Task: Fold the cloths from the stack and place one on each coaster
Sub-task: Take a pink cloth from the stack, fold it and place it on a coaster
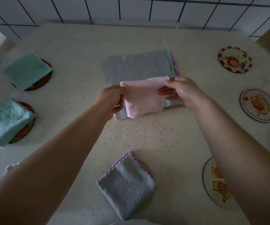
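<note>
Here both hands held a folded pink cloth [141,98] above the near part of the stack [137,69], which lay in the middle of the worktop [82,46]. The left hand [113,99] pinched the cloth's left edge between thumb and fingers; the right hand [181,92] pinched its upper right corner, fingers closed on the fabric. The cloth hung slightly slack between them. The stack's top sheet was grey, with green and lilac edges showing at its right side.

On the left, a folded green cloth [27,70] sat on a dark coaster [45,80], partly covering it, and nearer the person a folded aqua cloth [6,121] covered most of a second coaster [27,125]. Close to the person in the centre, a folded grey cloth with lilac trim [126,184] lay on the worktop; whether a coaster was beneath it could not be told. A scrap of lilac cloth [11,168] peeked out beside the left forearm.

On the right, three round printed coasters lay bare: a red-rimmed one [235,59] far back, a pale one [258,105] in the middle, and a third [215,181] partly hidden by the right forearm
</note>
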